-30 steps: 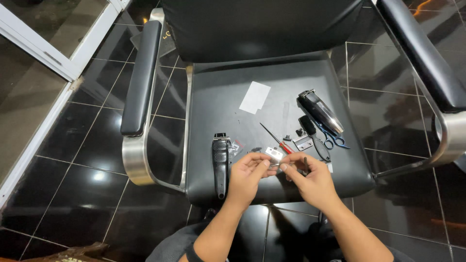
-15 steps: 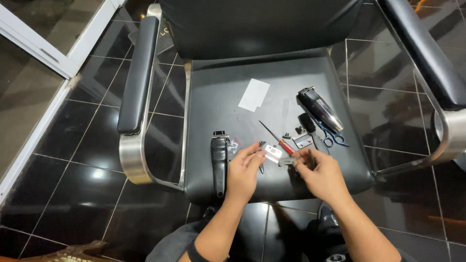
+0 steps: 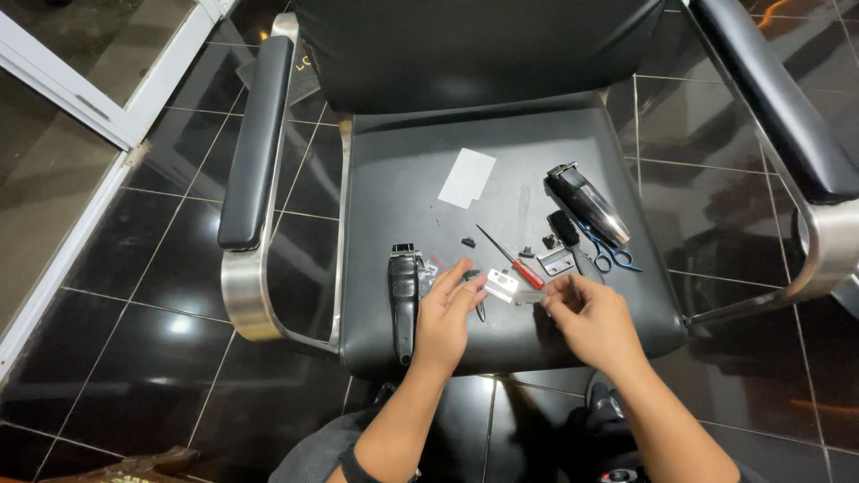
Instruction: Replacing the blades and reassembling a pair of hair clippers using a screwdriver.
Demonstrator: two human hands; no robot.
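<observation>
My left hand (image 3: 447, 315) rests on the black chair seat (image 3: 420, 161), its fingertips touching a small metal clipper blade (image 3: 502, 285). My right hand (image 3: 591, 322) is just right of the blade, fingers pinched together on a tiny part I cannot make out. A black hair clipper (image 3: 403, 300) lies left of my left hand. A red-handled screwdriver (image 3: 512, 258) lies just beyond the blade.
A second, silver and black clipper (image 3: 588, 202), blue-handled scissors (image 3: 611, 257), another blade part (image 3: 557, 261), small black bits and a white paper slip (image 3: 467, 177) lie on the seat. Padded chrome armrests (image 3: 258, 143) flank it. Glossy black floor tiles surround the chair.
Both hands have drawn apart slightly; the blade now lies on the seat between them, under my left fingertips, and my right hand has shifted right.
</observation>
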